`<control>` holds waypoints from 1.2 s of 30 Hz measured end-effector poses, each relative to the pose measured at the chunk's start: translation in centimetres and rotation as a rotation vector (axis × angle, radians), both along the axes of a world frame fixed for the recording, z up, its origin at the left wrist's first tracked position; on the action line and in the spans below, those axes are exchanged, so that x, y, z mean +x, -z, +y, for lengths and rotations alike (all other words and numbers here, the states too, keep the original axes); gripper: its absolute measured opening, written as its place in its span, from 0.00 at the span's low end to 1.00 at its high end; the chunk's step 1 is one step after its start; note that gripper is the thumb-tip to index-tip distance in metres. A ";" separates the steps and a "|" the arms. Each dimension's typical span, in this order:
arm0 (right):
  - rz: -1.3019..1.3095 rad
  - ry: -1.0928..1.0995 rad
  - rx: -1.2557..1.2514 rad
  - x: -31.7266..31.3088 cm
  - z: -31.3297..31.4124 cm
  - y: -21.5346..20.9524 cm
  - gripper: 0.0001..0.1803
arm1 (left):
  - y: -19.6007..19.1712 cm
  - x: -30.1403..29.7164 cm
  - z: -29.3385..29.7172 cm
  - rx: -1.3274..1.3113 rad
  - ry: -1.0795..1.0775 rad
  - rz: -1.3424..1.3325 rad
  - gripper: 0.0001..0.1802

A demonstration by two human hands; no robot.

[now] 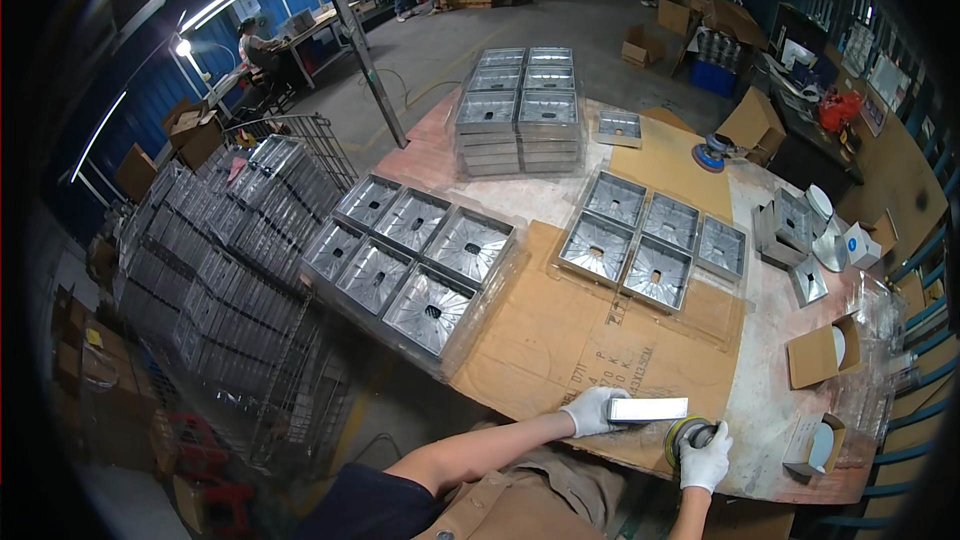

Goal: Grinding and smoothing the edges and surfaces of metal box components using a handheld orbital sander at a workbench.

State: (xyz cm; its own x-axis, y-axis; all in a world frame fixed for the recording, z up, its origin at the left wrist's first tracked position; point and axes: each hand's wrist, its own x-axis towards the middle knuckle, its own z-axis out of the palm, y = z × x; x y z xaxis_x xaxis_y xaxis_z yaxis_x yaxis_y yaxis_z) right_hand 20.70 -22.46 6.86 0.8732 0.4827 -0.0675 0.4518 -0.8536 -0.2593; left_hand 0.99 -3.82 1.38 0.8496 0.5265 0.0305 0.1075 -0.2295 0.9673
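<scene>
In a white glove, my left hand (592,411) grips one end of a square metal tray (648,409), seen edge-on with its bright side wall toward me. My right hand (706,457), gloved too, is closed around a round handheld sander (688,437). The sander's disc is right beside the tray's right end; whether they touch I cannot tell. Both hands are over the near edge of the cardboard sheet (560,360). Ahead of them, a clear plastic holder carries several shallow metal trays (657,272), each with a hole in its middle.
Two stacks of similar trays, a near-left one (433,312) and a far one (520,110), stand on the table. Another sander (710,154) lies farther back. Boxes of round discs (822,443) line the right side. A wire cart (300,380) with packed plastic trays is at left. People are in the background.
</scene>
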 end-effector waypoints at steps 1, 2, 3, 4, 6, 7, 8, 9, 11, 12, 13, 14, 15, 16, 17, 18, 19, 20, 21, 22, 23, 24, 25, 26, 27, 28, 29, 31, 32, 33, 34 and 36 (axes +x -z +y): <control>-0.002 0.001 -0.002 0.0 0.0 0.0 0.45 | -0.1 0.0 0.0 0.001 0.009 0.017 0.19; -0.002 0.002 -0.001 0.0 0.0 0.0 0.45 | -0.3 0.0 0.0 0.002 0.009 0.017 0.19; -0.001 0.000 -0.002 0.0 0.1 0.0 0.45 | -0.2 0.0 0.0 0.005 0.006 0.008 0.19; 0.000 -0.001 -0.002 0.1 0.1 0.0 0.45 | -0.2 0.0 0.0 0.009 0.004 0.000 0.19; 0.003 -0.003 0.004 0.2 0.1 0.1 0.45 | 0.0 0.1 0.1 0.012 0.008 0.000 0.19; 0.006 -0.004 0.010 0.2 0.1 0.2 0.45 | 0.1 0.1 0.1 0.014 0.012 0.001 0.19; 0.006 -0.004 0.010 0.2 0.1 0.1 0.45 | 0.2 0.2 0.2 0.014 0.013 0.001 0.19; 0.007 -0.001 0.005 0.1 0.2 0.0 0.45 | 0.1 0.2 0.3 0.007 0.021 0.021 0.19; 0.009 0.003 -0.001 0.1 0.3 0.0 0.45 | -0.1 0.2 0.3 0.000 0.031 0.042 0.19; -0.004 -0.006 0.000 0.1 0.2 0.1 0.45 | -0.1 0.1 0.3 -0.024 0.028 0.019 0.19; -0.017 -0.013 0.002 0.1 0.2 0.2 0.44 | -0.1 0.1 0.3 -0.048 0.024 -0.004 0.19; -0.016 -0.013 0.001 0.1 0.2 0.3 0.44 | 0.0 0.1 0.2 -0.049 0.025 -0.003 0.19; -0.015 -0.016 0.005 0.2 0.1 0.4 0.44 | -0.1 0.0 0.1 -0.024 0.004 -0.009 0.18; -0.014 -0.020 0.010 0.1 0.1 0.5 0.44 | -0.2 0.0 0.1 0.001 -0.015 -0.015 0.18; -0.012 -0.020 0.007 0.1 0.0 0.4 0.44 | -0.3 0.0 0.0 -0.002 -0.016 -0.013 0.18; -0.009 -0.016 0.000 0.0 0.0 0.3 0.43 | -0.3 -0.1 -0.1 0.008 -0.019 -0.013 0.18; -0.005 -0.011 -0.008 -0.1 0.0 0.2 0.43 | -0.3 -0.1 -0.2 0.016 -0.022 -0.013 0.18; 0.000 -0.010 -0.016 -0.2 0.0 -0.1 0.43 | -0.2 -0.1 -0.3 0.008 -0.021 -0.008 0.18; 0.007 -0.027 -0.006 -0.3 0.0 -0.5 0.43 | -0.1 0.0 -0.3 -0.028 -0.021 -0.003 0.18; 0.015 -0.042 0.002 -0.3 -0.1 -0.7 0.43 | 0.0 0.1 -0.4 -0.066 -0.020 0.004 0.18; 0.021 -0.038 -0.012 -0.2 -0.3 -0.5 0.43 | 0.1 0.1 -0.6 -0.080 -0.015 0.010 0.18; -0.008 -0.043 0.007 0.2 -0.7 0.0 0.43 | 0.4 0.2 -0.7 -0.126 -0.008 -0.014 0.18; -0.035 -0.045 0.021 0.3 -1.1 0.2 0.43 | 0.5 0.3 -0.9 -0.178 0.003 -0.035 0.17; -0.030 -0.015 0.014 0.8 -1.1 0.4 0.43 | 0.8 0.4 -0.6 -0.294 0.012 -0.068 0.17; -0.063 -0.025 0.042 1.2 -1.3 0.4 0.43 | 1.1 0.5 -0.6 -0.424 0.017 -0.098 0.16; -0.075 -0.016 0.047 1.6 -1.6 0.3 0.43 | 0.1 0.6 -0.4 -0.256 0.026 0.043 0.16; -0.048 0.012 0.043 1.6 -1.2 -0.8 0.43 | 0.4 0.5 -0.4 -0.454 0.023 -0.008 0.17; -0.044 -0.007 0.112 2.0 -0.4 -3.1 0.44 | 4.5 0.0 0.2 -0.807 0.008 -0.226 0.20; -0.053 0.004 0.166 2.9 -2.0 -3.9 0.44 | 1.8 0.5 0.2 -0.685 0.008 -0.095 0.16; -0.056 0.001 0.206 3.3 -2.2 -5.0 0.44 | 0.4 0.5 0.5 -0.393 0.107 0.012 0.12; -0.079 -0.020 0.259 3.2 -1.8 -6.5 0.44 | 2.8 0.4 0.4 -0.911 0.038 -0.245 0.13; -0.119 -0.084 0.330 1.8 -0.8 -9.7 0.41 | 3.7 0.6 0.8 -1.029 0.070 -0.233 0.12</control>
